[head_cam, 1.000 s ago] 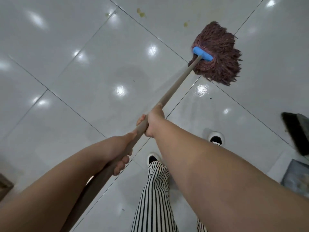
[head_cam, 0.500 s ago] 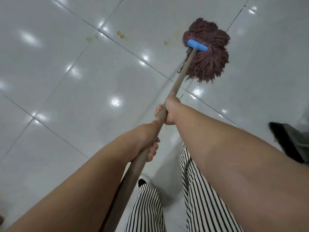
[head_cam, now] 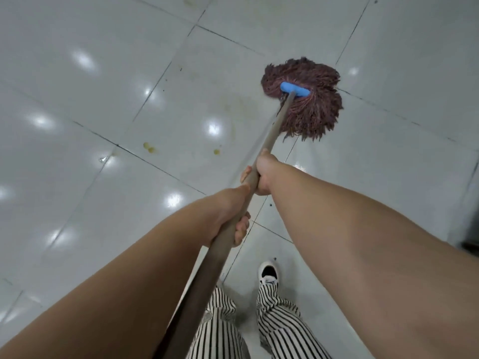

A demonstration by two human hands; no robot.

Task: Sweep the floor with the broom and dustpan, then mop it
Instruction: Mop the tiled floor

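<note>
Since a moment ago your mop (head_cam: 305, 99) has swung right, and the yellow spots (head_cam: 149, 147) now lie left of its handle (head_cam: 272, 141), nearer you. Your right hand (head_cam: 263, 174) curls round the handle farther down; your left hand (head_cam: 228, 216) grips it just behind, almost touching the right. Your forearms cover much of the near floor (head_cam: 77, 177), and the handle's near end runs out of view at the bottom edge. Mop strands rest spread on the tiles across a grout line, with a blue clamp (head_cam: 295, 89) on top. Your left shoe is hidden; only the right shoe (head_cam: 269, 273) shows beyond striped trousers (head_cam: 280, 320). A dark edge at far right is too cut off to identify. Open tile lies left and far.
</note>
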